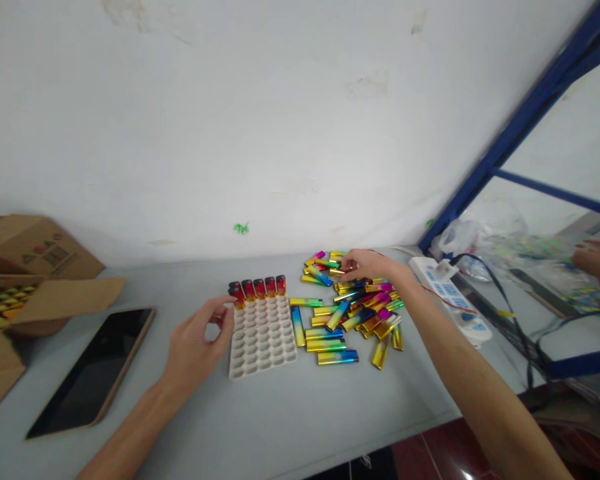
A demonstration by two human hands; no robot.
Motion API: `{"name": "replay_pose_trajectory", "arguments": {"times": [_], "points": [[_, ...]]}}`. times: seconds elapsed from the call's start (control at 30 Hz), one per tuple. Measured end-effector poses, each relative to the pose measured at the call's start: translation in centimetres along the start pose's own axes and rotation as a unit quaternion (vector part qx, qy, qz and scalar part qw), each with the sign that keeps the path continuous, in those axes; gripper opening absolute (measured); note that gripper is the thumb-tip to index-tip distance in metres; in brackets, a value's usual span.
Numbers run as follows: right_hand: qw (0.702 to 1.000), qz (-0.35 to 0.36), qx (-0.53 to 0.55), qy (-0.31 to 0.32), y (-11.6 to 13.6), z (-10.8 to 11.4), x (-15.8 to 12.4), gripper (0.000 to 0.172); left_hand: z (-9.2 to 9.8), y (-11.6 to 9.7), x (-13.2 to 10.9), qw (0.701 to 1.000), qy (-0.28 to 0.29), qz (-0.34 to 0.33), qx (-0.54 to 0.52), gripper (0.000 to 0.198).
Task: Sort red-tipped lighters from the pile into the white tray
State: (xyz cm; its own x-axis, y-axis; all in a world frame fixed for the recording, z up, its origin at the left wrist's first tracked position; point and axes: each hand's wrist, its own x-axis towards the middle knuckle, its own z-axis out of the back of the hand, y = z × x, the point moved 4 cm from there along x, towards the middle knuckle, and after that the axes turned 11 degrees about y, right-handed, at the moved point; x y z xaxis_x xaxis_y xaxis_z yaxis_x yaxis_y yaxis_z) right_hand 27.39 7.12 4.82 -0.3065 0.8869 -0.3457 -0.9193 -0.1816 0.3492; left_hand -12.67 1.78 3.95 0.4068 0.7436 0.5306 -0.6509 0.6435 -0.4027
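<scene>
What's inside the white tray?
Red lighters with dark tops stand along the far edge of the white tray, plus one slightly nearer at the left, by the left hand. Their lower ends, down in the holes, can't be seen.

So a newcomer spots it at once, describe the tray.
On the grey table, look between the left hand and the colourful pile. That's the tray: unlike its neighbours, pale and full of holes, with red lighters along its far end.

Head-worn view — from above near edge of flat grey table [260, 427], facing twelve o'clock, tilted down; bare left hand [199, 337] toward eight, bare right hand [364, 265] toward four, both near — scuffed white wall [280, 133] beyond, at twelve.
</scene>
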Motion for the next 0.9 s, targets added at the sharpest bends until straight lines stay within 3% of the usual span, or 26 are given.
{"name": "replay_pose_trajectory", "arguments": {"times": [0.13,0.23,0.33,0.4,0.47,0.57,0.7,0.8,0.9], "points": [[0.998,0.026,0.040,-0.034,0.0,0.4,-1.2,0.021,-0.1,0.1,0.1,1.000,0.001,0.010,-0.012,0.020],[0.989,0.058,0.115,-0.077,0.9,0.5,-2.3,0.031,0.1,0.2,0.1,0.999,0.001,0.017,-0.033,0.020],[0.950,0.133,0.258,-0.115,3.4,0.5,-3.8,0.041,0.4,-0.2,0.2,0.996,0.005,0.033,-0.085,0.019],[0.930,0.177,0.299,-0.117,5.8,0.1,-4.5,0.039,0.3,-1.0,0.4,0.986,0.027,0.056,-0.152,0.022],[0.923,0.204,0.310,-0.102,8.4,-0.5,-4.8,0.035,-0.4,-2.2,1.0,0.961,0.070,0.083,-0.255,0.026],[0.913,0.232,0.329,-0.066,11.7,-1.9,-4.4,0.030,-2.2,-4.6,2.3,0.880,0.150,0.102,-0.439,0.034],[0.874,0.258,0.408,-0.056,13.7,-3.8,-2.9,0.034,-4.6,-6.0,3.4,0.791,0.231,0.134,-0.550,0.040],[0.848,0.257,0.456,-0.083,13.5,-4.8,-1.9,0.038,-5.3,-5.8,3.1,0.757,0.271,0.153,-0.575,0.040],[0.834,0.265,0.472,-0.104,12.9,-5.6,-1.6,0.036,-5.3,-5.5,2.4,0.741,0.298,0.153,-0.582,0.036]]}}
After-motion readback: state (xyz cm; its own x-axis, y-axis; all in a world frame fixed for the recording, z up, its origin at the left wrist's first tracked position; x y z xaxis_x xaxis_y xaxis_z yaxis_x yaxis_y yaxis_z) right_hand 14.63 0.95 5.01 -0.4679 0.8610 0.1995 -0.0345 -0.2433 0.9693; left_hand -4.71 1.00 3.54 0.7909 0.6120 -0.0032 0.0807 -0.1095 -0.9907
